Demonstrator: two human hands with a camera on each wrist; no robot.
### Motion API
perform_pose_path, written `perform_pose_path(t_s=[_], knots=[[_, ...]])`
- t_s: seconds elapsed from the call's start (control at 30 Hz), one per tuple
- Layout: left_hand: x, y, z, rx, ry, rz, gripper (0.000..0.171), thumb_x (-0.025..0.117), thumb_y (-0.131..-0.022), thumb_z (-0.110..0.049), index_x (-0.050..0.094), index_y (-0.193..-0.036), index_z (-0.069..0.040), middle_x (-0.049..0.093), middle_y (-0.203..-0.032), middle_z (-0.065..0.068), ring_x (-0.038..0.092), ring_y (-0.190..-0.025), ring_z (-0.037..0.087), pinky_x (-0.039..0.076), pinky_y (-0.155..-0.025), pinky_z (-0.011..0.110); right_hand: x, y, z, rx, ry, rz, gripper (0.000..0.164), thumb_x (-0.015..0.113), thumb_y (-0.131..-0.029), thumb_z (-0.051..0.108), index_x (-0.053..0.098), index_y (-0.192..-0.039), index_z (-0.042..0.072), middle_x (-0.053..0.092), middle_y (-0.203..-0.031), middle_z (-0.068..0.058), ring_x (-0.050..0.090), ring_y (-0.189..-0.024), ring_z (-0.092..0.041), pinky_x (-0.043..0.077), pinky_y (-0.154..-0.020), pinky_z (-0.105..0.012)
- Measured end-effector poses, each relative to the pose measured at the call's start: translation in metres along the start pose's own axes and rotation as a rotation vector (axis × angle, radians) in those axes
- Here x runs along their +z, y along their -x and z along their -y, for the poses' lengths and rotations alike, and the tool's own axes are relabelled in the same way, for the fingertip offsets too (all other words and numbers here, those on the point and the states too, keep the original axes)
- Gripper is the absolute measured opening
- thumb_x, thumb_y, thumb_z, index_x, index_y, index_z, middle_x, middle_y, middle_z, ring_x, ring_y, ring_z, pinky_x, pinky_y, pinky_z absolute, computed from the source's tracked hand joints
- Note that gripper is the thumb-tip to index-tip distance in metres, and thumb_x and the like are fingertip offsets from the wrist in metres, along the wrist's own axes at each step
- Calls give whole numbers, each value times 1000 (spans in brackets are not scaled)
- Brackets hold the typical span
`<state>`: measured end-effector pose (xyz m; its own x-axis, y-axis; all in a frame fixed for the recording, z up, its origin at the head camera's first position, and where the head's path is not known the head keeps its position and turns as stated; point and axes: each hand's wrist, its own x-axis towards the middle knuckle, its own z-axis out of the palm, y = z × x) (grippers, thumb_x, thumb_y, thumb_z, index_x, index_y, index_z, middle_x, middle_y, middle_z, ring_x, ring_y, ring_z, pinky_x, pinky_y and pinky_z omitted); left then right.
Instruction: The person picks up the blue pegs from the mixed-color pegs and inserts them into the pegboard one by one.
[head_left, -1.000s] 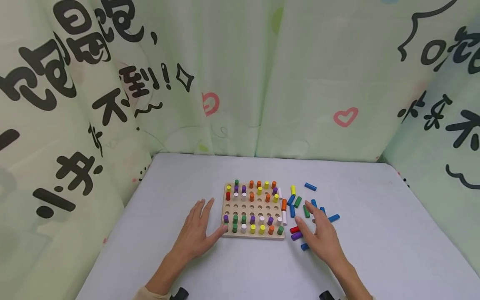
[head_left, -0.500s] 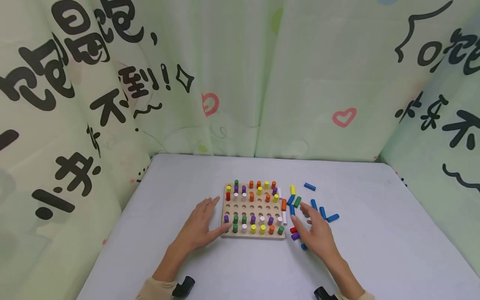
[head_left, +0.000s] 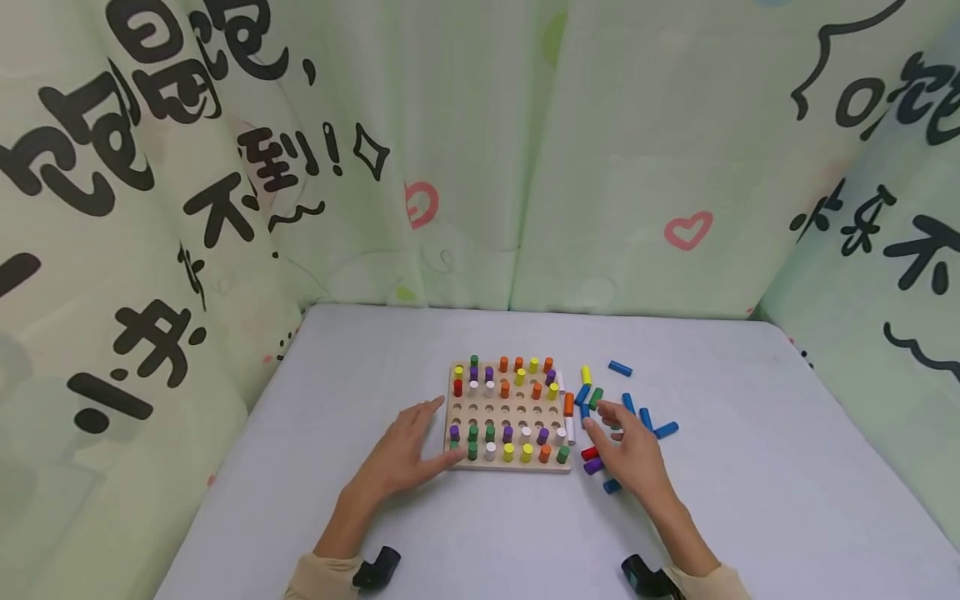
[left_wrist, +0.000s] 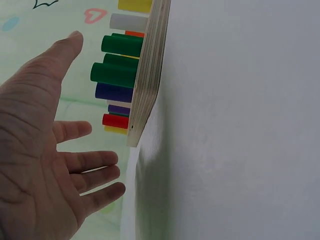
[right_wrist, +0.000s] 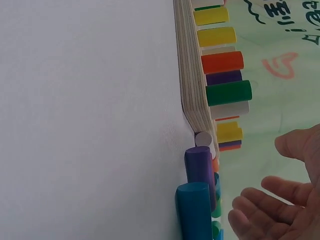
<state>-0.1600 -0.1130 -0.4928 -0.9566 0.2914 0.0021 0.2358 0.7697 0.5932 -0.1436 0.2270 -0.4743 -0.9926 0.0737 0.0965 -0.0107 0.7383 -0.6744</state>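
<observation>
A wooden pegboard (head_left: 517,469) lies flat on the table, with coloured pegs upright in its back and front rows. The middle rows show bare holes. My left hand (head_left: 401,454) is spread at the board's left side, thumb near the front left corner; in the left wrist view the hand (left_wrist: 37,135) holds nothing. My right hand (head_left: 633,454) hovers over the loose pegs right of the board, fingers relaxed. Its thumb and fingers stand apart with nothing between them in the right wrist view. Below it lie a purple peg (right_wrist: 200,170) and a blue peg (right_wrist: 194,210).
Several loose pegs lie right of the board, among them a yellow peg (head_left: 587,375), an orange peg (head_left: 568,405), a red peg (head_left: 589,454) and a blue peg (head_left: 620,367) farther back. A printed curtain (head_left: 600,167) hangs around the white table (head_left: 465,533).
My right hand has shifted a little left over the loose pegs, uncovering blue pegs on its right. My left hand has moved slightly right, closer to the board.
</observation>
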Motion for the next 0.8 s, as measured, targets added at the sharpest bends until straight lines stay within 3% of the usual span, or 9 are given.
perform_pose_path(t_s=[0.23,0.37,0.8], knots=[[2,3,-3,-19,75,73,99,80,-81,-59,38,-157,-15,46,-154,18,43,-142,37,39,-111,57,1,-6,-3,29,-27,18,50,64,-102,26,52,-141,-2,59,-139,-23,59,-126,-38,51,-100,-51],[2,5,-2,-30,86,80,101,84,-78,-56,38,-157,-13,47,-153,18,44,-141,38,39,-111,57,2,-11,-2,39,-54,17,49,64,-102,27,53,-140,-2,60,-138,-23,60,-124,-37,52,-100,-51],[4,6,0,16,40,88,96,85,-79,-52,41,-155,-11,50,-149,20,47,-138,39,41,-110,56,6,-22,-6,60,-28,52,46,67,-100,24,58,-135,-3,64,-131,-25,63,-119,-40,54,-96,-49]])
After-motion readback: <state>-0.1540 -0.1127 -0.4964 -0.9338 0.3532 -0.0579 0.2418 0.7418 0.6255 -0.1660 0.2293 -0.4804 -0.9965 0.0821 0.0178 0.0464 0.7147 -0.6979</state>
